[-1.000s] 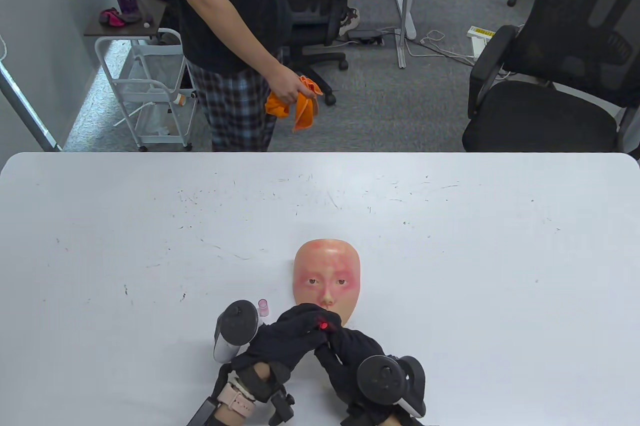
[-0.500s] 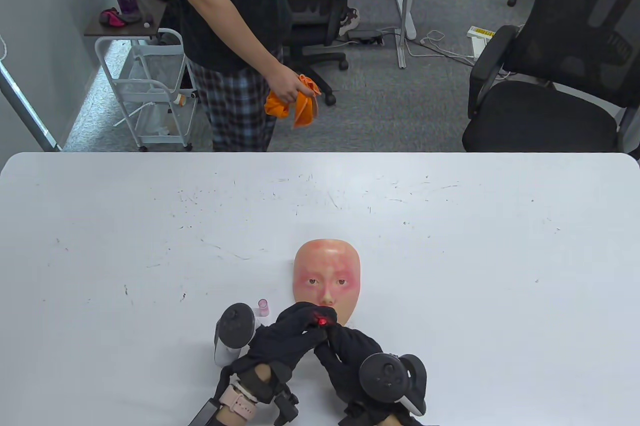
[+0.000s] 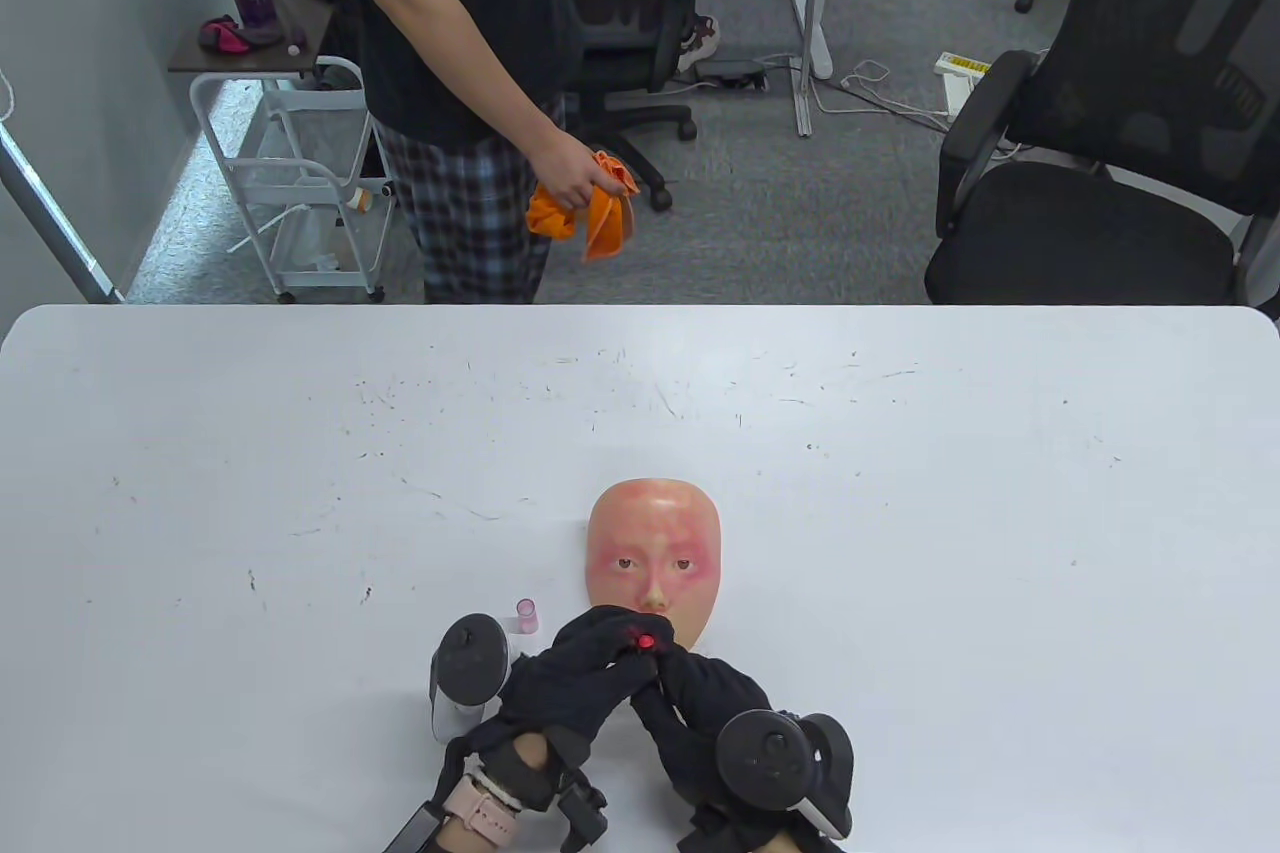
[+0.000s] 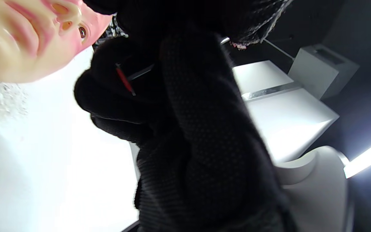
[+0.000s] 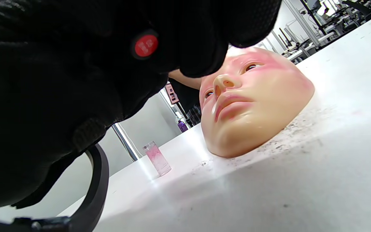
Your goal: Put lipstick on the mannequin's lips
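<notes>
The table view looks down from high on the near side, facing across the white table (image 3: 300, 453) toward the office beyond — wide and distant. The right wrist view sits almost at table level, very close, facing up the mannequin face (image 5: 253, 103) from its chin. The left wrist view is tilted, closer still, mostly filled by glove. All three share the mannequin face — its chin end.
</notes>
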A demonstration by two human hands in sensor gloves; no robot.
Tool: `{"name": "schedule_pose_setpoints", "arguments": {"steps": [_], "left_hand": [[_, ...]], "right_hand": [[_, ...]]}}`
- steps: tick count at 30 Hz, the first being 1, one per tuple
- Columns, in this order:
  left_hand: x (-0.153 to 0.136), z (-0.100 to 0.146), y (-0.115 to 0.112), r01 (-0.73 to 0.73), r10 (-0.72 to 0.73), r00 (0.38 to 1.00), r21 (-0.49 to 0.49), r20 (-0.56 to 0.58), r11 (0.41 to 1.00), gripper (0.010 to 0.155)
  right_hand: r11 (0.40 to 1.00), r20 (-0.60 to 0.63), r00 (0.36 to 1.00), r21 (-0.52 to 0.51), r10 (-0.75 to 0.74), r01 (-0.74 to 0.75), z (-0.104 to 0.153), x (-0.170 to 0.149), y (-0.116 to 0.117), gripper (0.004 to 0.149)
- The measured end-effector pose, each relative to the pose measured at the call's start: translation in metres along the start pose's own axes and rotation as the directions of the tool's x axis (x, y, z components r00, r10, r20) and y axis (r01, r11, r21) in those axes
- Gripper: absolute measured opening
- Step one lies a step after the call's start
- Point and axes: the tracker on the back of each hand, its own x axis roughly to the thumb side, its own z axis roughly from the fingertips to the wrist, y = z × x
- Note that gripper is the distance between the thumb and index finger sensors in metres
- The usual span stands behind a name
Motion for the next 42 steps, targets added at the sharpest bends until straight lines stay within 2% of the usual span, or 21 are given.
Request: {"name": "schedule_pose_setpoints", "arguments": {"steps": [2, 5, 9, 13, 14, 16, 21, 23, 27, 31, 36, 39, 42], "left_hand": [[0.007, -0.001, 0.007, -0.003, 0.003, 1.0, 0.05, 0.006, 0.999, 0.058], [0.03, -0.009, 0.023, 0.117, -0.119, 0.993, 0.116, 0.009, 0.986, 0.06], [0.067, -0.033, 0.037, 0.272, -0.271, 0.962, 0.115, -0.023, 0.956, 0.062], [0.08, -0.065, 0.042, 0.547, -0.539, 0.834, 0.057, -0.114, 0.835, 0.064], [0.076, -0.074, 0.041, 0.602, -0.594, 0.795, 0.033, -0.123, 0.798, 0.064], [0.068, -0.086, 0.04, 0.639, -0.633, 0.762, 0.003, -0.139, 0.769, 0.065], [0.036, -0.113, 0.04, 0.631, -0.628, 0.744, -0.069, -0.229, 0.773, 0.068], [0.025, -0.121, 0.044, 0.662, -0.659, 0.704, -0.093, -0.263, 0.744, 0.069], [0.009, -0.131, 0.047, 0.679, -0.683, 0.667, -0.136, -0.297, 0.722, 0.071], [-0.006, -0.135, 0.046, 0.683, -0.695, 0.629, -0.181, -0.348, 0.708, 0.074], [-0.018, -0.139, 0.04, 0.66, -0.703, 0.601, -0.261, -0.379, 0.705, 0.078], [-0.02, -0.14, 0.038, 0.612, -0.657, 0.642, -0.253, -0.394, 0.75, 0.077], [-0.02, -0.14, 0.038, 0.608, -0.657, 0.645, -0.259, -0.392, 0.751, 0.077]], "right_hand": [[0.999, -0.016, 0.999, -0.025, 0.043, -0.044, 0.0, -0.001, -0.004, 0.057], [0.994, -0.047, 0.993, -0.026, 0.107, -0.109, -0.001, -0.003, -0.008, 0.056], [0.983, -0.056, 0.982, -0.022, 0.182, -0.183, -0.002, -0.006, -0.01, 0.057], [0.97, -0.056, 0.969, -0.025, 0.242, -0.244, -0.002, -0.008, -0.005, 0.057], [0.964, -0.059, 0.963, -0.02, 0.264, -0.266, -0.002, -0.008, -0.003, 0.057], [0.953, -0.06, 0.952, -0.021, 0.301, -0.303, -0.002, -0.008, -0.002, 0.057], [0.915, -0.067, 0.914, -0.04, 0.399, -0.402, -0.001, -0.007, -0.001, 0.056], [0.898, -0.07, 0.897, -0.036, 0.436, -0.439, -0.001, -0.006, 0.001, 0.056], [0.861, -0.052, 0.861, -0.024, 0.506, -0.508, -0.002, -0.004, 0.007, 0.055], [0.8, -0.031, 0.8, -0.026, 0.599, -0.599, -0.004, 0.001, 0.015, 0.055], [0.794, -0.027, 0.794, -0.019, 0.607, -0.607, -0.006, 0.005, 0.02, 0.055], [0.78, -0.023, 0.78, -0.004, 0.626, -0.626, -0.009, 0.007, 0.022, 0.055], [0.762, -0.009, 0.761, 0.017, 0.648, -0.648, -0.011, 0.009, 0.026, 0.054]]}}
